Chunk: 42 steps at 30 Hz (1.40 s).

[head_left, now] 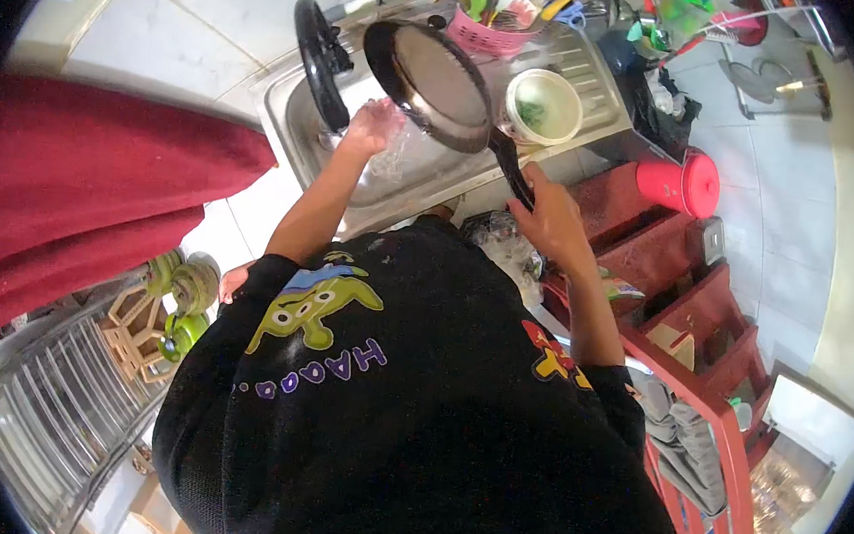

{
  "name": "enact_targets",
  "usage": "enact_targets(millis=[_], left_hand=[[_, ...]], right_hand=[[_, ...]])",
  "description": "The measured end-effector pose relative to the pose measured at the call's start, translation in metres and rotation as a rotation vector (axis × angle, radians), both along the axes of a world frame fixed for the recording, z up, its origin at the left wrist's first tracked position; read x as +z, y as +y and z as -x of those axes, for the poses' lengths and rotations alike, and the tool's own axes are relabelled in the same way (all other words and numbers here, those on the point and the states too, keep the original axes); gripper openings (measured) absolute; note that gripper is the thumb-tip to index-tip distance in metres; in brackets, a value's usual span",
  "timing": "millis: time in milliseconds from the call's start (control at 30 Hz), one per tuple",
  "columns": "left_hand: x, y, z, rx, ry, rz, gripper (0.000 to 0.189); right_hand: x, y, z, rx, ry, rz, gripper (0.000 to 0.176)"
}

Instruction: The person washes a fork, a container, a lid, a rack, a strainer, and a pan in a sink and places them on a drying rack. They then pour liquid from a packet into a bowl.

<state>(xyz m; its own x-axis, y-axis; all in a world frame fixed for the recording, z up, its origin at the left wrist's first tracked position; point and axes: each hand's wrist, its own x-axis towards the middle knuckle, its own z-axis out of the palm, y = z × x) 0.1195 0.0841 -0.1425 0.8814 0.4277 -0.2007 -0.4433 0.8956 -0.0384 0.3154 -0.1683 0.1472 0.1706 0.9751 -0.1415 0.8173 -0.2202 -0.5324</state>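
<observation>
A dark frying pan (442, 79) is tilted up over the steel sink (301, 147). My right hand (554, 220) is wrapped round its black handle. Close to the pan's left rim, my left hand (374, 126) is over the basin with its fingers bent. Something pinkish and see-through shows at those fingertips, too blurred to name. A black curved faucet (313, 57) rises just left of that hand. Beside the pan, a white tub (566, 105) with something green inside stands on the ribbed drainboard (601, 90).
Behind the sink is a pink basket (490, 36) of utensils. A red lidded container (689, 184) sits on red wooden shelving (649, 249) at the right. At the left are a red curtain (101, 201) and a metal dish rack (54, 418).
</observation>
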Motion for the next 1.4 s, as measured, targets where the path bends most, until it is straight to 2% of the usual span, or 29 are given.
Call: enact_targets(millis=[33, 67, 167, 200, 267, 333, 433, 533, 600, 667, 700, 767, 833, 867, 900, 967, 1000, 1033, 1100, 1200, 1300, 1333, 1400], left_hand=[[0.020, -0.004, -0.009, 0.168, 0.605, 0.175, 0.035], [0.034, -0.005, -0.006, 0.109, 0.469, 0.188, 0.019], [0.037, 0.009, -0.012, 0.149, 0.666, 0.162, 0.019], [0.022, 0.019, -0.013, 0.152, 0.625, 0.172, 0.017], [0.024, 0.026, -0.025, 0.140, 0.536, -0.043, 0.019], [0.045, 0.028, -0.045, 0.154, 0.408, -0.222, 0.017], [0.010, 0.042, -0.039, 0.113, 0.386, -0.403, 0.016], [-0.036, 0.051, -0.035, 0.085, 0.647, -0.657, 0.015], [-0.059, 0.048, -0.026, 0.085, 0.891, -1.050, 0.014], [-0.078, 0.046, -0.013, 0.070, 1.009, -1.505, 0.014], [-0.082, 0.046, -0.007, 0.008, 0.970, -1.818, 0.014], [-0.053, 0.042, -0.003, -0.282, 0.741, -2.572, 0.027], [-0.014, 0.004, -0.005, -0.568, 1.030, -2.047, 0.042], [-0.003, -0.006, -0.009, -0.545, 1.010, -2.114, 0.051], [0.009, -0.014, -0.009, -0.659, 1.207, -2.362, 0.049], [0.004, -0.011, -0.004, -0.712, 1.151, -2.460, 0.048], [0.001, -0.009, -0.005, -0.793, 1.228, -2.449, 0.044], [0.002, -0.003, -0.008, -0.923, 1.136, -2.389, 0.040], [0.004, -0.004, -0.010, -0.962, 1.008, -2.424, 0.036], [-0.007, 0.015, -0.003, -0.935, 0.907, -2.305, 0.035], [0.012, 0.020, -0.002, -0.978, 1.065, -2.179, 0.035], [0.018, 0.012, -0.002, -0.895, 1.062, -2.255, 0.035], [0.023, 0.013, 0.004, -0.804, 1.066, -2.162, 0.034]], right_hand=[[0.010, -0.002, 0.004, -0.052, -0.072, 0.031, 0.030], [0.013, -0.004, 0.006, -0.070, -0.095, 0.029, 0.030], [0.016, -0.009, 0.003, -0.122, -0.156, 0.006, 0.029], [0.013, -0.013, 0.000, -0.133, -0.173, -0.010, 0.028], [0.011, -0.018, -0.007, -0.150, -0.189, -0.068, 0.025], [0.013, -0.024, -0.016, -0.192, -0.206, -0.151, 0.021], [0.016, -0.049, -0.030, -0.235, -0.230, -0.190, 0.021], [0.019, -0.093, -0.039, -0.352, -0.202, -0.340, 0.023], [0.010, -0.124, -0.044, -0.549, -0.188, -0.467, 0.027], [0.000, -0.148, -0.053, -0.714, -0.211, -0.536, 0.031], [-0.001, -0.156, -0.057, -0.792, -0.355, -0.590, 0.036], [-0.014, -0.166, -0.067, -0.946, -0.389, -0.814, 0.038], [-0.026, -0.175, -0.073, -1.238, -0.237, -0.720, 0.043], [-0.037, -0.179, -0.081, -1.315, -0.213, -0.706, 0.043], [-0.045, -0.183, -0.089, -1.390, -0.181, -0.692, 0.044], [-0.057, -0.190, -0.116, -1.472, -0.335, -0.843, 0.043], [-0.063, -0.196, -0.130, -1.506, -0.384, -0.924, 0.039], [-0.053, -0.196, -0.138, -1.716, -0.033, -0.916, 0.036], [-0.049, -0.206, -0.165, -1.780, -0.325, -0.942, 0.040], [-0.089, -0.250, -0.209, -2.022, -0.692, -0.596, 0.051], [-0.070, -0.263, -0.234, -2.288, -0.712, -0.475, 0.063], [-0.069, -0.278, -0.250, -2.348, -0.687, -0.458, 0.064], [-0.081, -0.298, -0.271, -2.480, -0.640, -0.434, 0.067]])
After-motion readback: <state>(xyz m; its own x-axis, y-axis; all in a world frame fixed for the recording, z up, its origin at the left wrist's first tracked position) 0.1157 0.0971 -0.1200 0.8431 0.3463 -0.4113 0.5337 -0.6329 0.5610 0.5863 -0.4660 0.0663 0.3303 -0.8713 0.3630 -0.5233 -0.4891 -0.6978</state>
